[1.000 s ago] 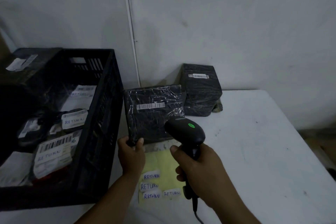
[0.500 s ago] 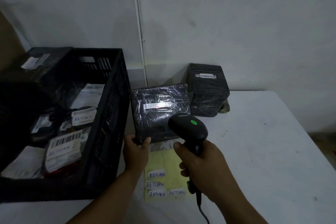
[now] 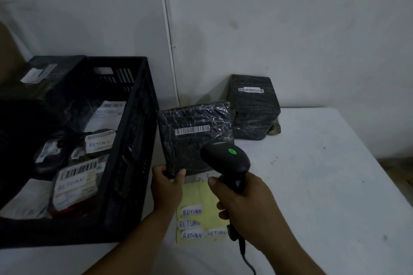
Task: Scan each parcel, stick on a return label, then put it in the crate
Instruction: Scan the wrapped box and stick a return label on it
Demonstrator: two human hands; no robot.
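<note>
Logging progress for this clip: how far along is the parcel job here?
Done: several parcels marked RETURN lie in the black crate. In hand: left hand holds a wrapped parcel upright, right hand aims the barcode scanner at it. Left: its label from the RETURN sheet, crating, and the rear parcel.

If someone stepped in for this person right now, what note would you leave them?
Left hand grips the bottom edge of the front parcel, propping it up on the table.
Right hand holds the scanner, green light on, aimed at that parcel's barcode.
Done: labelled parcels lie in the crate.
Left: stick on a label from the sheet, crate the parcel, then do the rear parcel by the wall.
</note>
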